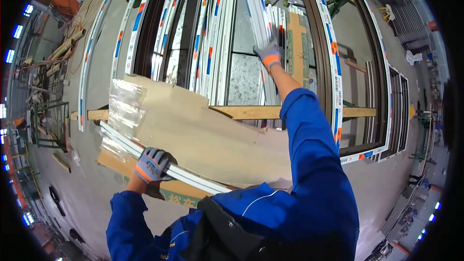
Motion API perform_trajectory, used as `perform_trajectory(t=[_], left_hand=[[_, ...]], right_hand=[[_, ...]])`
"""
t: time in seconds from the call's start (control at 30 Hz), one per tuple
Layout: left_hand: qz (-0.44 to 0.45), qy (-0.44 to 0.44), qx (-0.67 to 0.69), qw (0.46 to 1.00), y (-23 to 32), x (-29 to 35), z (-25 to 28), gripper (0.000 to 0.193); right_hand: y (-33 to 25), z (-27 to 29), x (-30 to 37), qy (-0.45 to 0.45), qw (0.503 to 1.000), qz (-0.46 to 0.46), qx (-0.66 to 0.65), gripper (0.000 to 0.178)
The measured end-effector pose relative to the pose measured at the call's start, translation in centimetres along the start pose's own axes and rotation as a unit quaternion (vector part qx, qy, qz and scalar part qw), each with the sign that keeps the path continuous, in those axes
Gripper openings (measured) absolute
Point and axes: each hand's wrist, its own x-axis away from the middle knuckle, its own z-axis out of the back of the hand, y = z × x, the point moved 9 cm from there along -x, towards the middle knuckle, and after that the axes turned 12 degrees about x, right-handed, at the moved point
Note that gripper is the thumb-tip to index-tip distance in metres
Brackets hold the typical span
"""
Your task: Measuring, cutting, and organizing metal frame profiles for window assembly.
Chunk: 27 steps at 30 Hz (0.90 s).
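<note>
So my hands are well apart right now. My left hand (153, 165), in a grey glove with an orange cuff band, is wrapped around a white profile (195, 179) that slants along the near edge of a big cardboard sheet (188, 123). My right hand (269, 55), same kind of glove, is stretched way out, closed on some long white strips (255, 14) that angle up and away from me; can't tell exactly how many are in there. Just right of those there's a long tan carton (296, 50), and over to the left a row of white lengths (222, 43) lying side by side. A wooden beam (256, 112) runs crosswise, partly under the cardboard. Further out, a dark brown frame (378, 43) sits on the right, and grey floor (87, 198) shows off to the left.
</note>
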Motion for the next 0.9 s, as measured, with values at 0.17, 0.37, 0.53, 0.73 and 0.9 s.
perform_trajectory(t=[0.17,0.37,0.53,0.73,0.9], left_hand=[[-0.023,0.019,-0.006,1.000,-0.4,-0.7,-0.1,0.048],[0.007,0.011,0.023,1.000,-0.2,-1.5,0.9,0.029],[-0.013,0.026,0.023,0.999,-0.5,-1.1,0.3,0.044],[-0.017,0.031,-0.004,0.999,-0.2,0.5,-0.2,0.054],[-0.010,0.020,0.044,0.999,0.5,0.0,1.3,0.061]], right_hand=[[11.4,-8.0,3.7,-0.139,0.972,-0.188,0.017,0.117],[12.4,-7.5,6.5,-0.176,0.947,-0.214,0.164,0.108],[13.3,-8.0,6.7,-0.240,0.925,-0.172,0.240,0.104],[6.9,0.9,4.7,-0.182,0.944,-0.001,0.273,0.075],[-5.8,16.2,12.2,-0.195,0.953,0.209,0.098,0.042]])
